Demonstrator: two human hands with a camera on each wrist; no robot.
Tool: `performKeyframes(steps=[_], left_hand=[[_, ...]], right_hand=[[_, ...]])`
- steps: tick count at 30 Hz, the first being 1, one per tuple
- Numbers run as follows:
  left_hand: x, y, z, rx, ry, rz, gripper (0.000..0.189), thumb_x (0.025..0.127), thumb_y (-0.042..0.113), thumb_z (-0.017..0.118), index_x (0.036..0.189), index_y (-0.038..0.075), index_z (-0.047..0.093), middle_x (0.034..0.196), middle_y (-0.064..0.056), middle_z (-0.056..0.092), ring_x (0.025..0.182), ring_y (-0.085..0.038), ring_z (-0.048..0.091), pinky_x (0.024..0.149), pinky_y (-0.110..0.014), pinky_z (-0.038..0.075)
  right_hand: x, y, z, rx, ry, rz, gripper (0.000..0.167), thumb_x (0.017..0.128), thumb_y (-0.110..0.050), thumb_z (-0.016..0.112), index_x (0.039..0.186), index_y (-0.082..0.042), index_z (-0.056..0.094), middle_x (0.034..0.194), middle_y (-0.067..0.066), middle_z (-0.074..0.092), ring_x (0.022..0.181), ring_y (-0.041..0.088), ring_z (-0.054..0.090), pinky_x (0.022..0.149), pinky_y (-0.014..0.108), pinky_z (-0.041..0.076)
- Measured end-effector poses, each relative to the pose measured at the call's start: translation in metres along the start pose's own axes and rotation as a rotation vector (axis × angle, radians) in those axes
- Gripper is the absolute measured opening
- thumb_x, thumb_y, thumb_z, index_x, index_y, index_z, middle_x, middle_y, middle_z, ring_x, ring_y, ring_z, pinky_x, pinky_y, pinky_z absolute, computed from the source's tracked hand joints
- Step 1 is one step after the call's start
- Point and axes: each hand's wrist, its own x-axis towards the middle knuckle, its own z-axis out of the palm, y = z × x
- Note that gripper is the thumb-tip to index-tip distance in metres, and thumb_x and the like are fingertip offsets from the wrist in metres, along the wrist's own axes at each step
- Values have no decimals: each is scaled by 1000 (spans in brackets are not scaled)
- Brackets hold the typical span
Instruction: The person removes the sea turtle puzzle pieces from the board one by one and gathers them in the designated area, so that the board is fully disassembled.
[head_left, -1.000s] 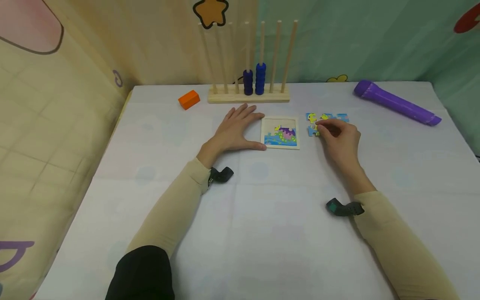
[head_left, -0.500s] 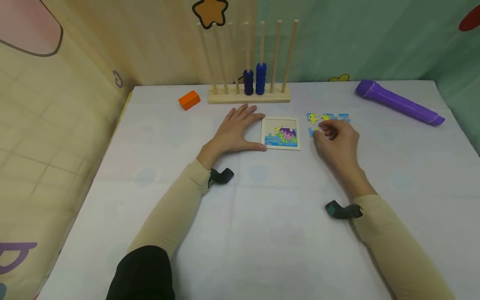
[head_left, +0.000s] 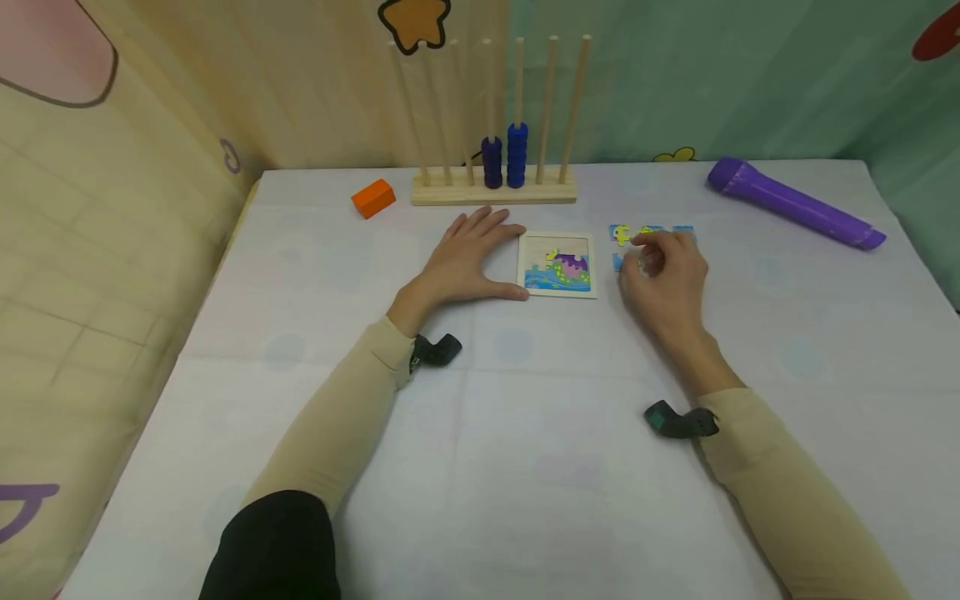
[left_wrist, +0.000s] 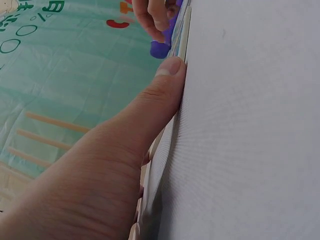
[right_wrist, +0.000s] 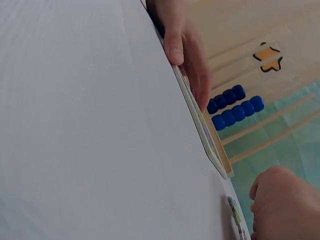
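Note:
A small square puzzle tray (head_left: pixel 557 293) with a pale frame lies mid-table, its lower part filled by a purple, pink and blue picture. My left hand (head_left: pixel 463 265) is spread at its left side, with thumb and index fingertips right at the frame's edge. Just right of the tray, my right hand (head_left: pixel 667 283) hovers with loosely curled fingers, thumb and index apart. Several loose puzzle pieces (head_left: pixel 621 235) in blue and yellow lie under and beyond it, partly hidden. The right wrist view shows pieces (right_wrist: pixel 234 210) flat on the cloth close to this hand.
Behind the tray stands a wooden peg rack (head_left: pixel 495 194) with two stacks of blue beads. An orange block (head_left: pixel 372 198) lies at the back left. A purple flashlight-shaped tube (head_left: pixel 795 204) lies at the back right. Curtains rise behind the white-covered table.
My right thumb and index have drawn apart over the loose pieces, and the hand has shifted slightly. My left hand and the tray have kept their places, while the head view has moved a little.

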Motion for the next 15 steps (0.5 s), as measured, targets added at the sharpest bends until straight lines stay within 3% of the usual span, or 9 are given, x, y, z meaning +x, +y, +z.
performKeyframes(steps=[8, 15], left_hand=[[-2, 0, 3, -7, -1, -9, 102, 77, 78, 77, 161, 33, 41, 177, -1, 21, 166, -25, 4, 134, -49, -3], [1, 0, 0, -2, 4, 4, 101, 78, 78, 76, 161, 32, 41, 176, -2, 22, 166, -26, 5, 134, -50, -2]], right_hand=[[-4, -11, 11, 65, -109, -96, 19, 95, -7, 71, 111, 2, 75, 101, 18, 63, 86, 26, 59, 78, 24, 39], [-2, -23, 21, 77, -175, -122, 26, 94, -15, 78, 116, 0, 75, 103, 18, 64, 91, 29, 58, 82, 35, 41]])
